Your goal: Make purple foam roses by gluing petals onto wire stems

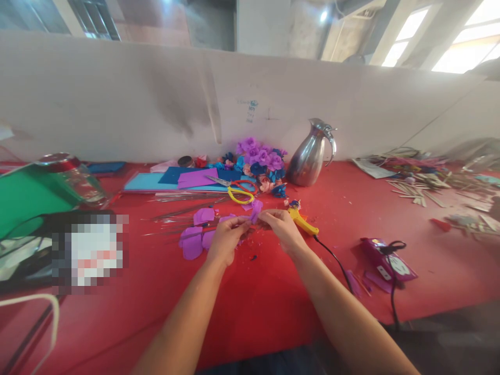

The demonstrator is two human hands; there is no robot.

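At the centre of the frame, a purple petal is pinched by the left hand and right hand, apparently for shaping, light fingertip control being called for next.

- I see strong white light coming in through the windows, past the desk's far right corner.
- A small lamp glows up high.
- The shiny jug at the back edge catches bright streaks.
- The desk goes darker near its front edge.
- To me, the purple piece looks fuzzy.
- Big blocky squares cover something near the left edge.
- The sticks toward the right edge look stretched and smeary.
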